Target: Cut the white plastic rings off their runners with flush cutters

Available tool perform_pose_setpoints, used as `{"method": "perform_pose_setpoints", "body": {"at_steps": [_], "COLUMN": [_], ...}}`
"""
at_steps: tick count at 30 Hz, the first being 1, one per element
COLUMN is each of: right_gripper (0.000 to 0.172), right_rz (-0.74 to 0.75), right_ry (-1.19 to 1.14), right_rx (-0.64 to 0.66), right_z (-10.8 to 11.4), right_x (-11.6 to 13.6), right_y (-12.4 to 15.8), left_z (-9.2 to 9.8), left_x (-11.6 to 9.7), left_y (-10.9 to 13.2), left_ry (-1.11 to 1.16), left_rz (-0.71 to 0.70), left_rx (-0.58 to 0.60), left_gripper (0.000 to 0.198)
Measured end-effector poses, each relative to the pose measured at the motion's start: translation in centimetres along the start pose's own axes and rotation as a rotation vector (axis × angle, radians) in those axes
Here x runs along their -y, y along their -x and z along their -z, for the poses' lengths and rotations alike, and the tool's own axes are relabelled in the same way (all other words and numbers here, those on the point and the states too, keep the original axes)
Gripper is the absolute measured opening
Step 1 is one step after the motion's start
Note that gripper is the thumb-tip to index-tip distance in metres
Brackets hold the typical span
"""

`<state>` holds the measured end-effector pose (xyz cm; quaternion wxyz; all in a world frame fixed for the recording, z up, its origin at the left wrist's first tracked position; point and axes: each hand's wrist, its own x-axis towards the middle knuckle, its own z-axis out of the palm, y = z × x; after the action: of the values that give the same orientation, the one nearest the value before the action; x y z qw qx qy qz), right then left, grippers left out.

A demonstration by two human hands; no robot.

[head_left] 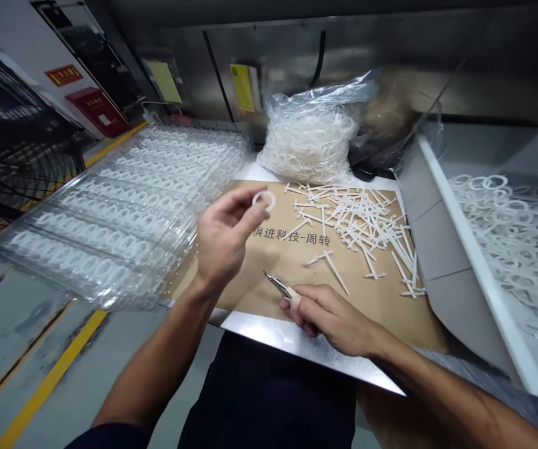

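Note:
Between the thumb and fingers of my left hand (224,234) is a small white plastic ring (264,199), held up above the brown cardboard sheet (245,287). My right hand (327,315) grips a pair of small metal snips (277,284), whose pointed tips are aimed up and to the left, below the ring and apart from it. Loose white plastic sprue sticks (366,221) lie heaped on the cardboard beyond my right hand. One T-shaped stick (338,274) rests closer to the snips.
Clear trays (156,234) filled with rows of white rings stand at left. Behind the sticks sits a clear bag (308,140) packed with rings. On the right, a white bin (456,206) contains many loose white rings (512,218). A metal table edge (292,337) runs along the front.

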<state>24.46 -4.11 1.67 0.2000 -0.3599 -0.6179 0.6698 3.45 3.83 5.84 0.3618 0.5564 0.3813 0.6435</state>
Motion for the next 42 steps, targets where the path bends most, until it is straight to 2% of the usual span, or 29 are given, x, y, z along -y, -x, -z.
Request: {"method": "perform_pose_setpoints", "body": {"at_steps": [4,6,8,10,12,14,16,19,21,25,26,27,30,32,34,37,42], "right_gripper": [0.036,0.036,0.035,0.033,0.031,0.030,0.032,0.036,0.036,0.031,0.031,0.030,0.028,0.026,0.023,0.024,0.025], "right_rz": [0.021,0.036,0.057,0.080,0.100,0.118,0.134,0.160,0.181,0.213,0.217,0.220,0.222,0.219,0.215,0.211,0.236], "right_ry": [0.014,0.032,0.055,0.081,0.107,0.132,0.159,0.214,0.263,0.350,0.366,0.380,0.409,0.417,0.417,0.408,0.390], "right_rx": [-0.004,-0.004,-0.007,-0.014,-0.020,-0.022,-0.019,-0.008,0.009,0.066,0.076,0.082,0.078,0.075,0.078,0.083,0.084], "right_z": [-0.1,-0.1,-0.1,-0.1,-0.1,0.0,0.0,0.1,0.1,-0.1,-0.2,-0.3,-0.3,-0.4,-0.3,-0.3,-0.3], "right_x": [-0.5,-0.6,-0.5,-0.2,0.0,0.2,0.4,0.9,1.3,1.8,1.8,1.8,1.6,1.6,1.7,1.8,1.7], "right_y": [-0.1,0.0,0.0,0.0,0.0,0.0,0.0,0.2,0.4,0.7,0.7,0.7,0.8,0.8,0.9,0.9,0.9], "left_z": [-4.3,-6.3,-7.7,-8.3,-8.2,-7.6,-6.8,-5.9,-5.5,-4.9,-4.7,-4.5,-3.8,-3.1,-2.4,-1.2,0.1], "left_x": [1.4,2.6,3.5,3.8,3.5,2.7,1.7,0.6,0.1,0.1,0.2,0.5,1.3,1.9,2.4,3.1,3.6], "left_y": [-11.0,-16.9,-21.7,-24.3,-24.9,-23.7,-21.5,-17.1,-13.7,-6.9,-5.4,-4.0,-0.4,1.2,2.4,3.3,3.7], "left_ry": [-0.160,-0.236,-0.336,-0.446,-0.543,-0.626,-0.690,-0.720,-0.730,-0.813,-0.834,-0.854,-0.879,-0.844,-0.766,-0.678,-0.850], "left_rz": [-0.213,-0.213,-0.161,-0.155,-0.231,-0.303,-0.325,-0.340,-0.333,-0.214,-0.172,-0.132,-0.037,0.017,0.091,0.187,0.074], "left_rx": [0.050,0.073,0.104,0.121,0.117,0.122,0.155,0.301,0.492,1.069,1.169,1.212,1.112,1.010,0.911,0.767,0.667], "left_gripper": [0.030,0.028,0.037,0.048,0.053,0.053,0.049,0.034,0.025,0.022,0.023,0.025,0.035,0.029,0.023,0.026,0.021]}}
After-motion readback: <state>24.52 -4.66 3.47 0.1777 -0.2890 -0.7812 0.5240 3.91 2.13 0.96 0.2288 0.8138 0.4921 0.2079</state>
